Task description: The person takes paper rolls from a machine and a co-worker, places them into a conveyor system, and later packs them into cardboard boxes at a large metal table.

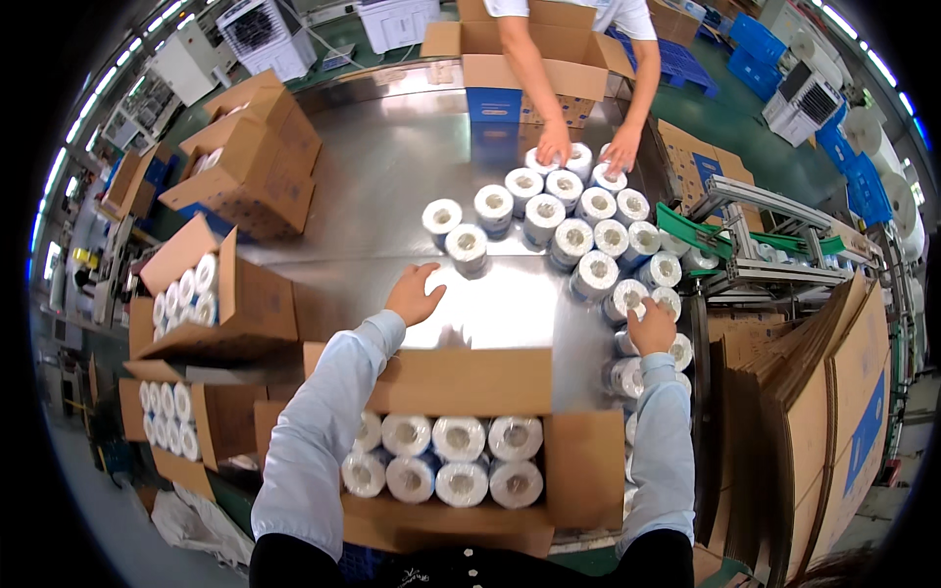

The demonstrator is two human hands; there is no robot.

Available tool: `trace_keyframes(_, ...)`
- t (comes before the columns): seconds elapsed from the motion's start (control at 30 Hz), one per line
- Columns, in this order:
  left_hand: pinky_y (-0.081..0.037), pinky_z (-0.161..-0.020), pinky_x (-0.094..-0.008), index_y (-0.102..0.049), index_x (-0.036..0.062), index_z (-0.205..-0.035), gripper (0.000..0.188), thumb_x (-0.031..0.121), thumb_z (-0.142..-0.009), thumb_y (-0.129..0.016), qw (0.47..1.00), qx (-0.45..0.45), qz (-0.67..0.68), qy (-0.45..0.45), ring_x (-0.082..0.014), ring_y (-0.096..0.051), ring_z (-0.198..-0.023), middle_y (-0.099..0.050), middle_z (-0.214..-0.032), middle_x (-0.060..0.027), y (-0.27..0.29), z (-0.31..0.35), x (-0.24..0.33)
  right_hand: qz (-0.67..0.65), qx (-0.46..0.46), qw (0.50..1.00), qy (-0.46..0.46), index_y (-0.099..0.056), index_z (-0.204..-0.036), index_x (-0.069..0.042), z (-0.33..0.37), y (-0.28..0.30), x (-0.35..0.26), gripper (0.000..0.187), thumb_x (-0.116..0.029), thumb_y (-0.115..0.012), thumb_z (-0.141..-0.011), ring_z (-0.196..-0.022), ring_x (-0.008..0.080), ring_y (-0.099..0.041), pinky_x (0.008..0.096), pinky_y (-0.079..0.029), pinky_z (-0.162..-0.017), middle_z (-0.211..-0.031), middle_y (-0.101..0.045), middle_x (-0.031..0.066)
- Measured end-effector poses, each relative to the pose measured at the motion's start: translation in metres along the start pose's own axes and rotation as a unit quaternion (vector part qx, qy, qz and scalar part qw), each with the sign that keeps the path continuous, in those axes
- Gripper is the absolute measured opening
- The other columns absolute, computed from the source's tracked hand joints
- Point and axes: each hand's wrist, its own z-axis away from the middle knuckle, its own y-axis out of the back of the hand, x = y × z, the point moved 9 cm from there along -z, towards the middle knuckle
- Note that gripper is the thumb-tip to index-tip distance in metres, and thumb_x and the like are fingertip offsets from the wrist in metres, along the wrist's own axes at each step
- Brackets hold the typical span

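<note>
My left hand [417,294] hovers over the metal table [368,186] with its thumb and fingers apart, holding nothing. Nearest to it stand two plastic-wrapped white paper rolls, a front roll [467,247] and a back roll [442,216]. At the right, my right hand [652,329] reaches in among more upright rolls, beside a roll [625,300]; its fingers are apart, and a firm grip does not show. Between my forearms, an open cardboard box [461,380] holds two rows of rolls [461,438], its flaps spread outward.
Across the table, a co-worker's hands [554,143] touch rolls before another open box [492,73]. Filled cartons [245,304] stand at the left. A conveyor with green guides [691,230] meets the table at the right, above stacked flat cardboard [823,412].
</note>
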Motion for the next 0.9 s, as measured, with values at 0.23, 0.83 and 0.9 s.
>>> trace_keyframes(0.23, -0.035, -0.106, -0.0489, -0.046, 0.0244, -0.137, 0.060, 0.025, -0.080, -0.065, 0.986, 0.020, -0.165, 0.003, -0.0457, -0.035, -0.126, -0.034, -0.138, -0.0271, -0.060, -0.159, -0.050, 0.045, -0.056, 0.996, -0.060, -0.061, -0.121, -0.023, -0.051, -0.091, 0.077, 0.058, -0.038, -0.073, -0.067, -0.107, 0.0375, -0.049, 0.0460, -0.041, -0.093, -0.112, -0.057, 0.0170)
trace_keyframes(0.83, -0.047, -0.078, -0.0320, -0.060, 0.0127, -0.095, 0.040, 0.023, -0.061, -0.078, 0.998, -0.020, -0.050, -0.020, -0.0226, -0.055, -0.085, -0.053, -0.098, -0.0083, 0.049, -0.086, -0.019, -0.067, -0.061, 0.993, 0.079, -0.074, -0.093, -0.011, 0.014, -0.083, -0.009, 0.046, -0.044, -0.074, -0.061, -0.081, 0.0363, -0.058, 0.0455, -0.048, -0.071, -0.083, -0.058, 0.0182)
trace_keyframes(0.9, -0.046, -0.077, -0.0285, -0.058, 0.0091, -0.093, 0.037, 0.020, -0.064, -0.078, 0.989, 0.027, 0.122, -0.078, -0.0182, -0.055, -0.085, -0.053, -0.096, -0.0054, 0.101, -0.042, 0.002, -0.133, -0.044, 0.988, 0.062, -0.073, -0.095, -0.012, 0.035, -0.052, -0.024, 0.045, -0.041, -0.073, -0.061, -0.081, 0.0355, -0.057, 0.0453, -0.048, -0.071, -0.085, -0.057, 0.0161)
